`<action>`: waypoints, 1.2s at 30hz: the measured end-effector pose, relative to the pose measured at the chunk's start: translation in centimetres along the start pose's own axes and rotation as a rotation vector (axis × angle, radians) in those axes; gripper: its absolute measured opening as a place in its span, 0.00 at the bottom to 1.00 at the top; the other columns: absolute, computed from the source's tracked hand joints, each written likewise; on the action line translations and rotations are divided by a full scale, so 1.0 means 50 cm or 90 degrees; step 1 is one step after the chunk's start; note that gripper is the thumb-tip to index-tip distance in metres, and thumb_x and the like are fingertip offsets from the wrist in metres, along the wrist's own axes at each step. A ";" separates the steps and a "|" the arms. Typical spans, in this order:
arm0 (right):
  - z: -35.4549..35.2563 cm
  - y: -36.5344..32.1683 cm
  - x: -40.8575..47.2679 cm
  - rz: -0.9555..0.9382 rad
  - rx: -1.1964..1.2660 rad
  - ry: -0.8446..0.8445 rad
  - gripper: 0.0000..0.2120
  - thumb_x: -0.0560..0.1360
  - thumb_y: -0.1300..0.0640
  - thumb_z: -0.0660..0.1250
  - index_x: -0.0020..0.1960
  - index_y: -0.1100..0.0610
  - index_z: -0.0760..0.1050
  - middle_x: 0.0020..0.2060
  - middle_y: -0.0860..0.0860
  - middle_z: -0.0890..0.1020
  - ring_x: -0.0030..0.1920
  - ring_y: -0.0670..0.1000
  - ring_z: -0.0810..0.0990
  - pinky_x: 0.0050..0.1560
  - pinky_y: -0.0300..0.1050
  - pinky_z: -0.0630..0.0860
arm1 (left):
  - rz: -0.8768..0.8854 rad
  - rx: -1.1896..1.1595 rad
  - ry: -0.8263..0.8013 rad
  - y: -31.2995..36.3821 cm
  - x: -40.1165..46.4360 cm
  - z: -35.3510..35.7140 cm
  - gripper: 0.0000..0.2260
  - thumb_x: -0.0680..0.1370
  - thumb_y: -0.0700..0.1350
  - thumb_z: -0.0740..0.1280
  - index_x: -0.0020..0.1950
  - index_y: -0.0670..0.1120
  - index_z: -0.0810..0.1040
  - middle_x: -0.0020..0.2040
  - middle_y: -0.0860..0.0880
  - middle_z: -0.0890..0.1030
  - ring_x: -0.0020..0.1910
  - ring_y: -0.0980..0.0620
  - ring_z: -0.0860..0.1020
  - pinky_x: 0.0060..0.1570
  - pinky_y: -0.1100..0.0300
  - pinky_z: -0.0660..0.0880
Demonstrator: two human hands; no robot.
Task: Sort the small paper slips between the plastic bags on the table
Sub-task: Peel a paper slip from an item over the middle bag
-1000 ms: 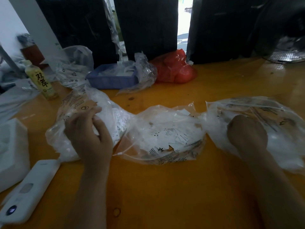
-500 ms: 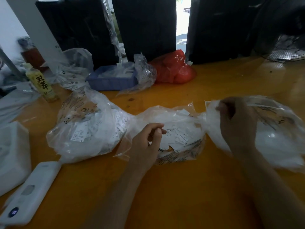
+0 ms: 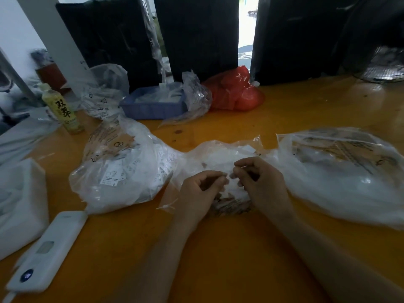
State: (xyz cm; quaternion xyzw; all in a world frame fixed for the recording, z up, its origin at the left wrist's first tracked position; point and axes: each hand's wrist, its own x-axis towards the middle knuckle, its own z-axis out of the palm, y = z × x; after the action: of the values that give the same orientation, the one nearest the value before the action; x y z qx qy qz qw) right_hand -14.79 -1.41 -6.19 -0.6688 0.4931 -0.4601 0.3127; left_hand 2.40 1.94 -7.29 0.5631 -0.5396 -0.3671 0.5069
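Both hands are meeting over the middle clear plastic bag of white paper slips (image 3: 220,158), which is lying at the centre of the frame on the orange wooden table (image 3: 218,259). The left hand (image 3: 201,189) is curling its fingers inward, thumb and forefinger closing toward each other just above the slips; whether a slip is pinched between them is too blurred to tell. The right hand (image 3: 260,182) is bending its fingers (image 3: 242,165) in the same way, its tips nearly touching those of the left, and what it is gripping, if anything, cannot be made out.

To the left of centre a fuller clear plastic bag with printed labels (image 3: 122,169) is sitting, touching the middle bag. At the right edge a third large clear bag holding white material (image 3: 341,176) is resting, also against the middle bag.

At lower left a white oblong device (image 3: 48,250) is lying beside a white foam block (image 3: 19,204). In the upper left a yellow drink bottle (image 3: 63,110) is standing upright; a blue plastic tray (image 3: 153,106) and a red plastic bag (image 3: 236,92) are sitting toward the upper centre.
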 end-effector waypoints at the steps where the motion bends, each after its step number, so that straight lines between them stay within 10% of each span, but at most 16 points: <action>1: -0.002 0.001 0.000 0.003 0.008 -0.014 0.09 0.79 0.51 0.70 0.59 0.47 0.78 0.43 0.40 0.86 0.41 0.38 0.83 0.43 0.34 0.80 | -0.002 -0.004 0.008 -0.002 0.000 0.000 0.03 0.82 0.49 0.73 0.53 0.56 0.86 0.47 0.57 0.89 0.44 0.58 0.87 0.39 0.66 0.80; 19: -0.017 0.006 0.004 0.014 0.120 -0.090 0.00 0.80 0.55 0.70 0.50 0.51 0.79 0.41 0.45 0.85 0.42 0.44 0.84 0.44 0.38 0.81 | -0.029 -0.085 0.030 -0.006 0.003 -0.004 0.03 0.81 0.47 0.74 0.49 0.54 0.87 0.47 0.50 0.89 0.47 0.52 0.87 0.48 0.59 0.84; 26: -0.007 0.011 0.003 -0.054 -0.150 -0.089 0.03 0.81 0.51 0.67 0.48 0.45 0.76 0.38 0.37 0.79 0.41 0.38 0.78 0.39 0.30 0.73 | -0.069 -0.311 0.060 0.005 0.012 -0.006 0.13 0.82 0.35 0.69 0.41 0.49 0.83 0.48 0.44 0.88 0.53 0.47 0.86 0.57 0.51 0.81; 36: -0.058 0.048 0.036 -0.009 -0.563 -0.186 0.26 0.78 0.36 0.65 0.73 0.43 0.71 0.68 0.49 0.72 0.69 0.56 0.66 0.69 0.57 0.64 | -0.083 -0.309 0.036 0.014 0.006 -0.010 0.12 0.82 0.38 0.70 0.44 0.53 0.88 0.43 0.48 0.86 0.44 0.53 0.84 0.41 0.59 0.81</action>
State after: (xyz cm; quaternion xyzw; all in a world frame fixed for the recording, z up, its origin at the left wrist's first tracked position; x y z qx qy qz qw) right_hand -18.20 -3.78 -6.63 -0.7990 0.5883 -0.1086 0.0606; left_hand 2.78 1.78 -6.46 0.4688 -0.3840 -0.5018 0.6172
